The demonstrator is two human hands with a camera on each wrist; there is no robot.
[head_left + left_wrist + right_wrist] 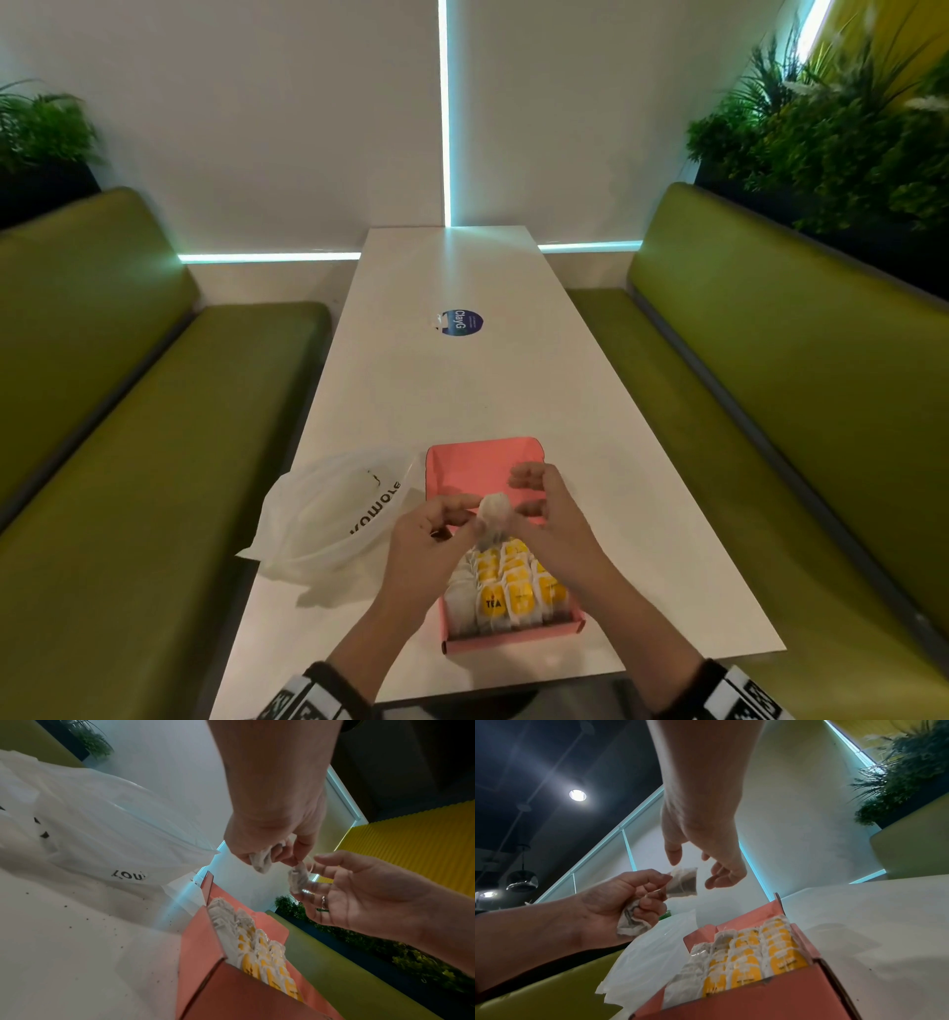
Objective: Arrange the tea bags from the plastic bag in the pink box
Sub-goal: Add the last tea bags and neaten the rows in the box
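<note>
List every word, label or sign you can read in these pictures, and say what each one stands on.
"ClayG": round blue sticker on the white table; its smaller print is too small to read.
"TEA": yellow tag of a tea bag in the pink box.
Black lettering on the plastic bag: upside down and creased, not surely readable.
Other yellow tags: too blurred.

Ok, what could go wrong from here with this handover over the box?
The left hand pinches one tea bag only by its edge while the right hand is open beside it; it could slip onto the neat rows in the pink box. The second tea bag, bunched in the same fist, may tear; dark specks dot the table.
</note>
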